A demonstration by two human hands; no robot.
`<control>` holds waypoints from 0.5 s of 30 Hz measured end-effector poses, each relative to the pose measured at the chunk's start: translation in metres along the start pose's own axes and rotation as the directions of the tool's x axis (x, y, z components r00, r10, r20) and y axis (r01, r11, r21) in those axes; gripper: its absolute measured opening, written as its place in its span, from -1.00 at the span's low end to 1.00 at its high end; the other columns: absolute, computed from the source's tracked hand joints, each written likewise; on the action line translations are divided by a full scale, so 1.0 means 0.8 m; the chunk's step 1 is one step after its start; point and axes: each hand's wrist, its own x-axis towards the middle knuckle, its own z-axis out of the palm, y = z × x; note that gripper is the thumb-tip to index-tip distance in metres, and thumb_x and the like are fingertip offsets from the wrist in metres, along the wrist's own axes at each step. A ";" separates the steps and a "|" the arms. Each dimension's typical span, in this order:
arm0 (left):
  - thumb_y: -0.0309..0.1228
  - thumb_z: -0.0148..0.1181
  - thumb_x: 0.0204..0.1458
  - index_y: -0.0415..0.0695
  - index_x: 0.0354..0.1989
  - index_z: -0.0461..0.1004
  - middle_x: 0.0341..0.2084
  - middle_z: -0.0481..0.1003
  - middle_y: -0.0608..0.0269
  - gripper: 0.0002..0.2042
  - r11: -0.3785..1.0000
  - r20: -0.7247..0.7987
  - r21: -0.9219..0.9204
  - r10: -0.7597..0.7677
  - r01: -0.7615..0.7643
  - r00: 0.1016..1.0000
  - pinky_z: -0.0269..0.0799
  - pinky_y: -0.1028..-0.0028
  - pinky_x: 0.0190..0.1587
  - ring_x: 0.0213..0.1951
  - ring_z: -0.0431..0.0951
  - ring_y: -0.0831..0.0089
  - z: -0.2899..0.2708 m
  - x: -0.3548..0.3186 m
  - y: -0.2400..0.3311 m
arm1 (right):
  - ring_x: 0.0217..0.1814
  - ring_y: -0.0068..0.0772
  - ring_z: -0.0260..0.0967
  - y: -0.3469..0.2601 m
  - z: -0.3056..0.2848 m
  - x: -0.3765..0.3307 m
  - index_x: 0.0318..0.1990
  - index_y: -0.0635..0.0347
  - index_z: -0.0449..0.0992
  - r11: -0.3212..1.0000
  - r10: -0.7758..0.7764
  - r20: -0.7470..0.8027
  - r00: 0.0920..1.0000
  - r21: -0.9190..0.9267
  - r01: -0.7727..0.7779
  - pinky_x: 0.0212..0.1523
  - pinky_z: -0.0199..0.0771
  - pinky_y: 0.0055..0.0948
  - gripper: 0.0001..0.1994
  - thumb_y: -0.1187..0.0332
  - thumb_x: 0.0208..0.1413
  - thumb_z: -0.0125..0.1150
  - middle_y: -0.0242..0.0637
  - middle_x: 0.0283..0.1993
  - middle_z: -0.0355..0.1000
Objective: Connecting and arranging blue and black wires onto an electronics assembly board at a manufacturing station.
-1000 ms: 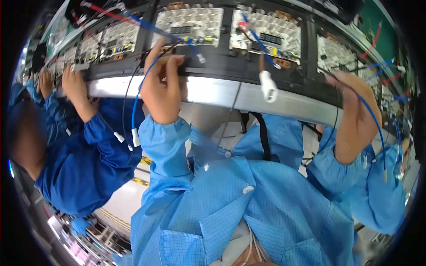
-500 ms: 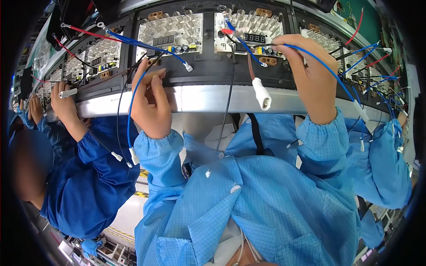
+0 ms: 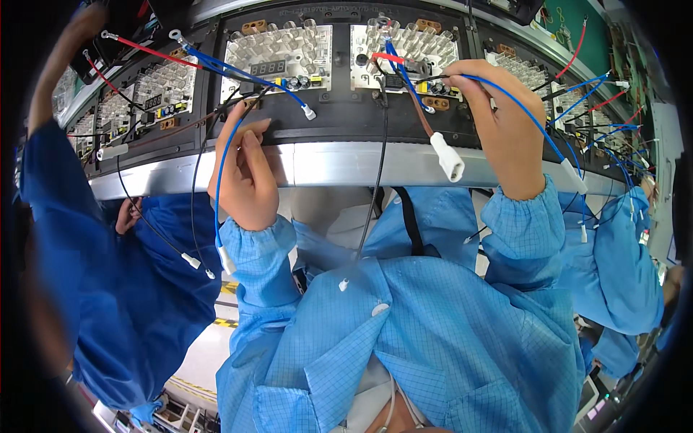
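Observation:
Two white circuit boards with clear cylinders and a dark digit display lie in a black fixture: a left board (image 3: 277, 54) and a right board (image 3: 404, 50). My right hand (image 3: 505, 119) pinches a blue wire (image 3: 530, 108) at the right board's lower right corner; the wire arcs over the hand to a white connector (image 3: 574, 175). My left hand (image 3: 245, 169) is closed below the left board, with another blue wire (image 3: 219, 173) running across its fingers; its fingertips are partly hidden. A white plug (image 3: 447, 157) hangs from a brown wire between my hands.
A silver rail (image 3: 339, 164) edges the fixture. More boards with loose red, blue and black wires lie left (image 3: 159, 90) and right. A person in a dark blue sleeve (image 3: 65, 187) is close at left; another in a light blue sleeve (image 3: 606, 267) is at right.
The white plug has swung right. The red and blue wires on the right board have shifted slightly. The left neighbour's arm has risen off the fixture. Both my hands have stayed nearly in place.

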 end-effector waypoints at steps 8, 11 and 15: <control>-0.64 -0.12 0.18 -0.23 0.08 0.38 -0.34 0.56 0.12 -0.69 1.000 0.012 0.020 0.005 -0.006 1.000 0.41 0.62 -0.20 -0.36 0.49 0.62 -0.004 -0.001 -0.004 | -0.36 -0.33 0.49 0.003 -0.002 0.002 -0.30 0.25 0.55 1.000 -0.009 0.024 1.000 0.000 0.009 -0.35 0.43 -0.51 -0.92 0.48 0.05 0.19 -0.25 -0.33 0.53; -0.64 -0.13 0.18 -0.24 0.07 0.39 -0.34 0.57 0.10 -0.70 0.999 0.021 0.031 0.026 -0.026 0.999 0.40 0.62 -0.20 -0.35 0.49 0.60 -0.003 0.000 -0.003 | -0.36 -0.30 0.48 0.001 -0.007 0.000 -0.30 0.23 0.55 1.000 0.008 0.041 0.999 -0.010 -0.008 -0.35 0.43 -0.51 -0.92 0.47 0.04 0.19 -0.27 -0.34 0.52; -0.61 -0.12 0.20 -0.28 0.06 0.38 -0.33 0.55 0.15 -0.71 0.982 0.036 -0.155 -0.107 0.112 0.994 0.39 0.63 -0.24 -0.36 0.47 0.60 0.006 0.001 0.010 | -0.33 -0.25 0.48 0.003 -0.011 0.001 -0.31 0.20 0.55 0.997 0.051 0.016 0.999 -0.059 -0.050 -0.34 0.45 -0.44 -0.91 0.42 0.05 0.18 -0.25 -0.33 0.52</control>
